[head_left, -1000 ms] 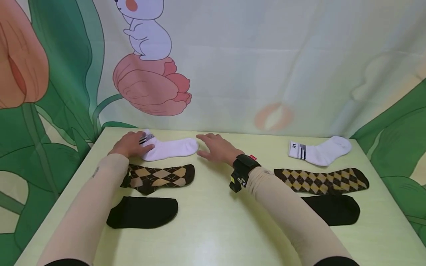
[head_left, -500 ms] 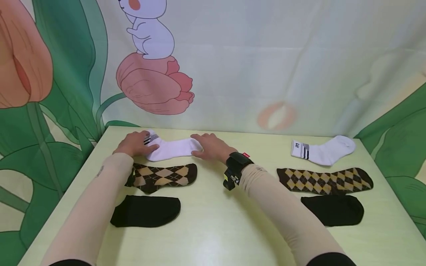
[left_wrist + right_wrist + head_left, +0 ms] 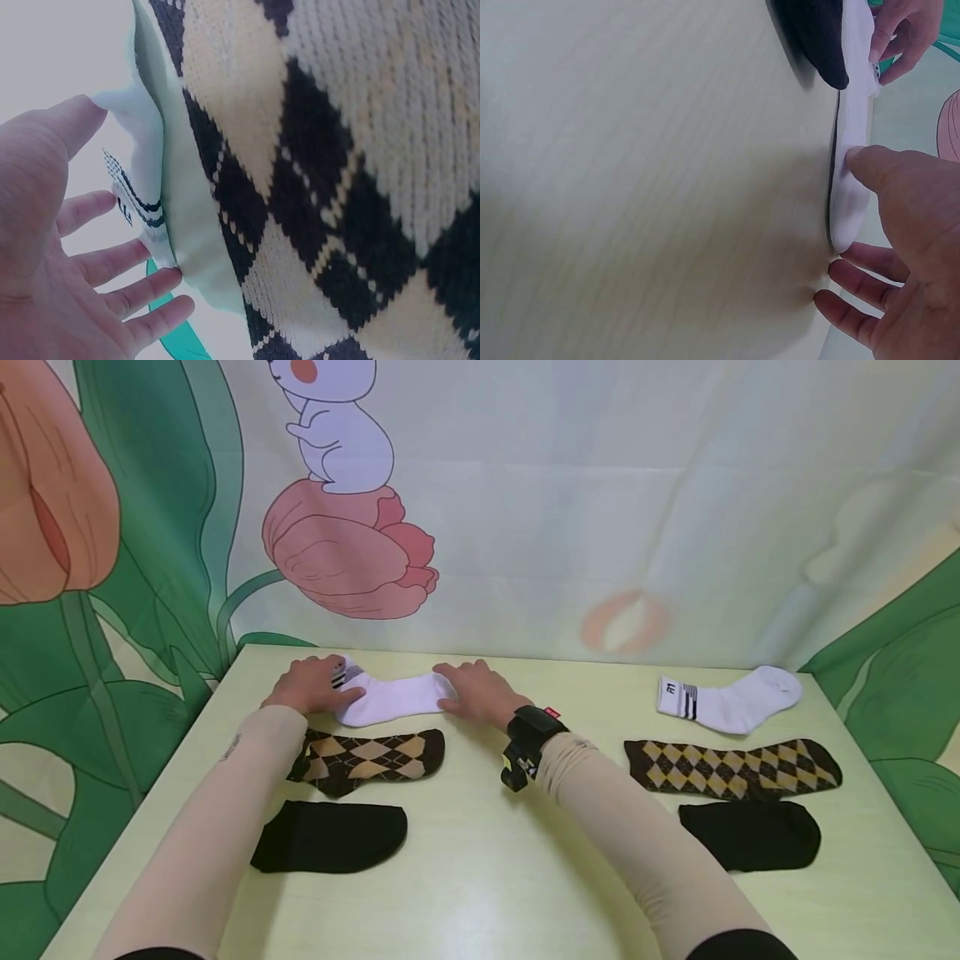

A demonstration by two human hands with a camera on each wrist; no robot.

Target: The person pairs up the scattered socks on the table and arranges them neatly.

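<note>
A white ankle sock [image 3: 397, 697] with dark stripes at its cuff lies flat at the back left of the table. My left hand [image 3: 306, 687] rests at the cuff end, thumb on the fabric; its fingers [image 3: 112, 262] spread along the cuff's edge in the left wrist view. At the toe end, my right hand [image 3: 482, 695] touches the sock with its thumb [image 3: 874, 165], while the other fingers extend beside the toe tip. Just in front lies a brown argyle sock [image 3: 375, 758], and nearer still a black sock [image 3: 330, 837].
On the right side of the table [image 3: 480, 860] lie a matching white striped sock [image 3: 727, 700], an argyle sock [image 3: 735, 768] and a black sock [image 3: 757, 833], partly beside my right forearm. A printed curtain [image 3: 510, 527] hangs behind the table's back edge.
My right hand has come left onto the white sock's toe. My left hand has shifted slightly right at the cuff, and the sock has slid a little to the right.
</note>
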